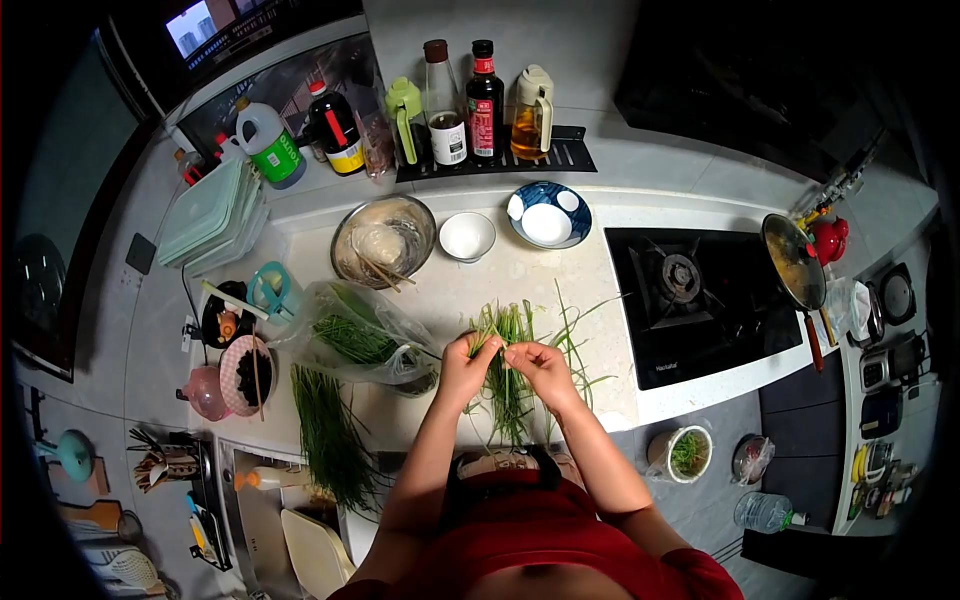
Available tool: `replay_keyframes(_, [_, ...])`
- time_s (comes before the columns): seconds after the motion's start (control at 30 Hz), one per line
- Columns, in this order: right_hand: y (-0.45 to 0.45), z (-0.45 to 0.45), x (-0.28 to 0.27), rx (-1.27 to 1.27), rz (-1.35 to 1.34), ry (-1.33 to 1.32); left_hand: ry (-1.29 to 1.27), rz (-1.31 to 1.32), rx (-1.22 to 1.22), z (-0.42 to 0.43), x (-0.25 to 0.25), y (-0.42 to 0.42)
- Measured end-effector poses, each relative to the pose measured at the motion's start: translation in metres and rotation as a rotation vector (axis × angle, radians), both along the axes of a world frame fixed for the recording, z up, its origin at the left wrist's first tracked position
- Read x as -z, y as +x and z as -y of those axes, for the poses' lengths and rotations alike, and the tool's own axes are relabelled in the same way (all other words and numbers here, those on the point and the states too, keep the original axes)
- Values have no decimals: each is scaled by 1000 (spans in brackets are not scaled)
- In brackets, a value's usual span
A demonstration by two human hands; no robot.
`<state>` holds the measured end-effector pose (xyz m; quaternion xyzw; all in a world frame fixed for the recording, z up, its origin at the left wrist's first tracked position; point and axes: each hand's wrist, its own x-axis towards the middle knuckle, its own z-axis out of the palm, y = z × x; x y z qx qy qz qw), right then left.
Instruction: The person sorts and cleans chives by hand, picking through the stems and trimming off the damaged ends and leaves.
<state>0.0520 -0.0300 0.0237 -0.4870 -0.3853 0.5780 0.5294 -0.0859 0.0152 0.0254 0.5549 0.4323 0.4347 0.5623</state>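
L hand [467, 368] & R hand [540, 372] are pinching green stalks [512, 405], grips nearly closed, over counter [560, 276], w/ plastic bag of greens [400, 368] crowding L side, loose bunch [328, 435] trailing past front edge, steel bowl [417, 222] sitting behind & hob [675, 362] lying R.

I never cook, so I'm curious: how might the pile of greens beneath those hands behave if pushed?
The pile of greens would probably bend easily, its blades being long and thin. It may spread apart, since it lies loosely with no visible tie. It's likely light, being slender leaves.
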Motion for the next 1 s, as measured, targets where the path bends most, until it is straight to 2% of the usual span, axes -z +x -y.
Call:
replay_keyframes(0.23, [1,2,0,-2,-88,-65,59,-102,-89,-3,5,0])
replay_keyframes(0.47, [5,6,-3,-50,-102,-73,100,-103,-343,-18,20,-11])
replay_keyframes(0.6, [7,5,-4,-60,-75,-109,61,-75,-174,-15,17,-14])
replay_keyframes(0.67, [6,4,-3,-81,-89,-109,-106,51,-42,-6,-5,-9])
replay_keyframes(0.77, [5,2,-2,-106,-105,-98,-187,176,56,2,-16,-3])
replay_keyframes(0.9, [-5,3,-14,-65,-132,-106,-116,59,9,1,-5,-1])
replay_keyframes(1.0, [-1,3,-7,-97,-63,-114,-123,87,33,1,-2,-1])
